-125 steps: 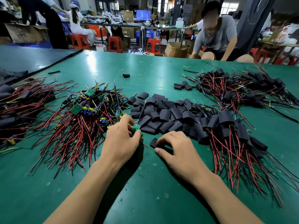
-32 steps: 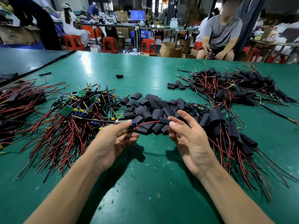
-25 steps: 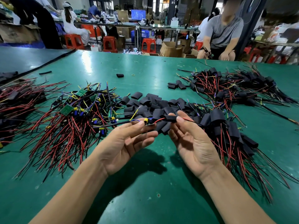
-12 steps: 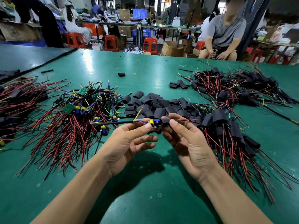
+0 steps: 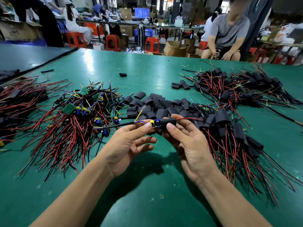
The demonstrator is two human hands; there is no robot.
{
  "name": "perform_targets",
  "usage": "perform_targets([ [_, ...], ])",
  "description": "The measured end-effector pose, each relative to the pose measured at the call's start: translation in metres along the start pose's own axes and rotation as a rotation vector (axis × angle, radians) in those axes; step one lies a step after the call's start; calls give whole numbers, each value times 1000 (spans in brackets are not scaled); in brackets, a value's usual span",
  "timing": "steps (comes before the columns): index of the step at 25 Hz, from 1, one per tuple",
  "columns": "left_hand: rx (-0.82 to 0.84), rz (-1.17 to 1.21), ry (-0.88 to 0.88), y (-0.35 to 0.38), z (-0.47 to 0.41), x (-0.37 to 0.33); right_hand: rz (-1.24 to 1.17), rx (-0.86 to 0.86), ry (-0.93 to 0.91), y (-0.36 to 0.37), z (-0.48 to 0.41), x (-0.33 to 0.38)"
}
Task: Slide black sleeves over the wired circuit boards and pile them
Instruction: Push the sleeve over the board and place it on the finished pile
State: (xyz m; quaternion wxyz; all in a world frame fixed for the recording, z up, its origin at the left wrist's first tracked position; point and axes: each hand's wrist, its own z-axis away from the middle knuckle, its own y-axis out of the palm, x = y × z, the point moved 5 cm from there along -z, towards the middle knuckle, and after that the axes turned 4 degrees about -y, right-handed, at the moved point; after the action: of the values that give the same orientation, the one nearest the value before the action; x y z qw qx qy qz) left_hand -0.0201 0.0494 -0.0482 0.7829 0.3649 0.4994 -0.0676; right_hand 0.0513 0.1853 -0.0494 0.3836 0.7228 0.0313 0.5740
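Over green table [image 5: 147, 194], left hand [image 5: 124, 145] pinches board [image 5: 155, 124], right hand [image 5: 188, 145] pinches sleeve [image 5: 168, 122]

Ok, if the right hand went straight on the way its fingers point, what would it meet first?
Beyond the sleeve it pinches, the right hand would probably reach the loose pile of black sleeves; its height above them is unclear.

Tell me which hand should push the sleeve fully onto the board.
Right, probably. The right hand pinches the black sleeve, which sits partly over the circuit board; the left hand pinches the board's bare end and can brace it.
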Motion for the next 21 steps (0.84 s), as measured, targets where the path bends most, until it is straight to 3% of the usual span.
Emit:
perform_targets([
  [15, 24, -99, 26, -5, -3, 2, -39, 85, 26, 4, 3, 0],
  [21, 12, -313, 261, -5, 0, -5, -39, 78, 34, 3, 0, 0],
])
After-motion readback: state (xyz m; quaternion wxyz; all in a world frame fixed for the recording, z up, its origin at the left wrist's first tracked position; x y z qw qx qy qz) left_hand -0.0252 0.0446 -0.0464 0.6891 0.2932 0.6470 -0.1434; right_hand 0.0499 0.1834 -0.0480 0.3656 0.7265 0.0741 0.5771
